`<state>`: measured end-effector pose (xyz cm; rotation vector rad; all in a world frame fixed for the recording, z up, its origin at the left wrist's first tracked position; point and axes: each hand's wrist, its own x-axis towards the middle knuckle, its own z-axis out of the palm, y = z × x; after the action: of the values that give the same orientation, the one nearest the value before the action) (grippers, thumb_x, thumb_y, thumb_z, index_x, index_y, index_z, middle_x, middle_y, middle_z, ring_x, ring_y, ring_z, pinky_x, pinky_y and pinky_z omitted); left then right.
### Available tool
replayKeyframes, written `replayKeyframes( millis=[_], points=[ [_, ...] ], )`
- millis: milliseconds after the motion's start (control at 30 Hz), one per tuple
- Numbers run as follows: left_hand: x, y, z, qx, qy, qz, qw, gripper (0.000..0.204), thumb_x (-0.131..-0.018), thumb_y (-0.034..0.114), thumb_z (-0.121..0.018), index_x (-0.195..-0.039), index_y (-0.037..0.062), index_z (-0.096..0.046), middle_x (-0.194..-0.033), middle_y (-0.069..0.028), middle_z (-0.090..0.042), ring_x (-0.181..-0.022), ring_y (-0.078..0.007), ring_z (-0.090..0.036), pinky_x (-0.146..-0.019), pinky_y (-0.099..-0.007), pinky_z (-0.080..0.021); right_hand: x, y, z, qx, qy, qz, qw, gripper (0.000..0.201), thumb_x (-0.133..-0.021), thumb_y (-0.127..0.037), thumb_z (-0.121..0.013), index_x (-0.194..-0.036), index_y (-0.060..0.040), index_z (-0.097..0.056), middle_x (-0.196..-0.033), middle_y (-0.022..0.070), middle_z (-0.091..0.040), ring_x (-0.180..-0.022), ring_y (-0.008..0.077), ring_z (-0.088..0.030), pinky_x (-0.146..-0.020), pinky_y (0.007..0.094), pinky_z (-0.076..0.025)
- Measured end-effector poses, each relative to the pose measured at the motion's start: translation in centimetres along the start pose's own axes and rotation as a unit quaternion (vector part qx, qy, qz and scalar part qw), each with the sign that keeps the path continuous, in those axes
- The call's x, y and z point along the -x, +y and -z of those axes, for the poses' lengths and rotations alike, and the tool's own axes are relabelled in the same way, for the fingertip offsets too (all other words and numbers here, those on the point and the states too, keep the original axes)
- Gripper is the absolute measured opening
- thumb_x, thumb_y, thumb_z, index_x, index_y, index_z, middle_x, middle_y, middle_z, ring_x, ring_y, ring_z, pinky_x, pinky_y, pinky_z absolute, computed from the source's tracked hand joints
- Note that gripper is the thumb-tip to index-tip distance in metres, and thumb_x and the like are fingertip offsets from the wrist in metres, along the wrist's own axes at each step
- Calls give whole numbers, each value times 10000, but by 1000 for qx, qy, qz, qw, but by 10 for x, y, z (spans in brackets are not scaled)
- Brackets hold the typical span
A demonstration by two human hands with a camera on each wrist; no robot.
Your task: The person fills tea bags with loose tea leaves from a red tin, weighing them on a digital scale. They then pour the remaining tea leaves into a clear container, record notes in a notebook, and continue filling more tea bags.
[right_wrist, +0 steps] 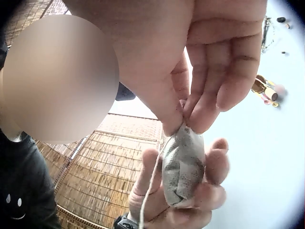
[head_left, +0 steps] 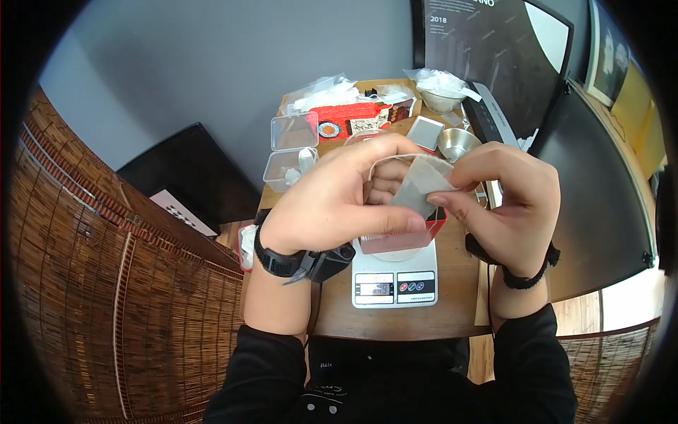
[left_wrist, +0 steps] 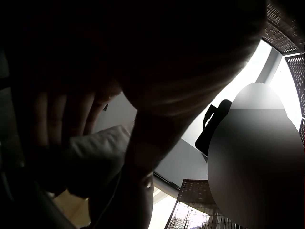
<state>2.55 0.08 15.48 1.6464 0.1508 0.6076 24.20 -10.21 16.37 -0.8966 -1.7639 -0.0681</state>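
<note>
A small whitish drawstring tea bag [head_left: 420, 185] is held up between both hands, above a red-rimmed clear box [head_left: 393, 242]. My left hand [head_left: 332, 198] holds the bag's side between thumb and fingers. With thumb and forefinger, my right hand [head_left: 512, 201] pinches its upper corner. Seen in the right wrist view, the bag [right_wrist: 182, 167] bulges with something dark inside, and its string [right_wrist: 151, 186] hangs down beside it. The box stands on a white kitchen scale [head_left: 385, 265]. The left wrist view is dark, with the bag [left_wrist: 95, 148] dim beside the fingers.
Behind the hands are a metal bowl [head_left: 458, 144], a small white-topped scale [head_left: 426, 133], a red packet [head_left: 353, 116] and a clear lidded container [head_left: 293, 131]. A bowl with plastic bags [head_left: 442, 100] stands at the back right, near a monitor [head_left: 494, 56].
</note>
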Motion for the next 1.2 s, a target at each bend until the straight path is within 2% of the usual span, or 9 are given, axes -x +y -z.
replayKeyframes(
  millis=[33,67,200,433,600,733,900,1100,1200],
  points=[
    [0,1,1,30,6,44,999,664,-857,-77,-840,-1455,-42,-553,-1317,-157,-712,-1236,-220,-688,-1024,-360,-583,0,0,-1,-5,12,-16,1000,187,-759,-23,-917,-848,-53,-754,-803,47,-758,-688,164,-709,-625,280,-546],
    [-1,1,3,18,16,20,1000,522,-897,-50,-820,-1364,-39,-587,-1222,-139,-734,-1095,-188,-730,-918,-319,-615,0,1,-1,-6,11,-15,1000,187,-759,-23,-917,-848,-53,-754,-803,47,-758,-688,164,-709,-625,280,-546],
    [1,0,14,19,23,-49,998,284,-960,-23,-779,-1216,-31,-656,-1061,-69,-753,-898,-101,-718,-802,-256,-601,0,3,-1,3,5,-23,1000,203,-760,-48,-934,-844,-52,-749,-752,39,-724,-650,150,-671,-625,267,-528],
    [4,11,17,-38,48,2,998,324,-932,14,-805,-1226,-45,-681,-1133,-96,-738,-973,-149,-718,-834,-286,-598,-2,2,-6,25,-25,-66,997,204,-752,-57,-939,-837,-43,-754,-646,19,-608,-561,122,-548,-550,277,-408],
    [2,4,19,-63,114,-46,990,329,-921,-62,-784,-1237,-43,-695,-1155,-99,-760,-1028,-138,-718,-929,-282,-574,-1,4,-11,9,-13,-105,994,158,-786,-39,-918,-864,-25,-781,-670,18,-642,-570,90,-544,-562,254,-419],
    [2,7,25,-77,139,-6,987,296,-921,-64,-792,-1199,-36,-695,-1171,-91,-766,-1037,-130,-718,-934,-287,-576,0,8,-9,4,20,-144,989,97,-839,-15,-878,-880,-2,-792,-701,2,-681,-592,46,-538,-576,230,-423],
    [2,1,31,-277,163,76,944,267,-910,-22,-831,-1136,-6,-690,-1093,-44,-764,-988,-97,-717,-881,-263,-576,-1,8,-3,24,52,-132,990,74,-852,-7,-858,-896,4,-800,-688,-5,-674,-603,35,-543,-579,221,-424],
    [-1,6,19,-421,142,81,892,295,-843,45,-894,-1083,35,-724,-847,26,-689,-745,-43,-585,-676,-250,-498,-1,14,-6,42,0,-127,991,87,-849,-3,-858,-908,10,-795,-714,6,-685,-603,42,-552,-583,225,-446],
    [-4,1,13,-406,139,35,903,308,-818,66,-908,-1073,47,-734,-771,13,-640,-674,-56,-522,-621,-256,-457,0,19,-11,40,-36,-149,987,110,-840,-16,-856,-928,4,-793,-745,55,-715,-616,100,-637,-598,260,-494]
  ],
)
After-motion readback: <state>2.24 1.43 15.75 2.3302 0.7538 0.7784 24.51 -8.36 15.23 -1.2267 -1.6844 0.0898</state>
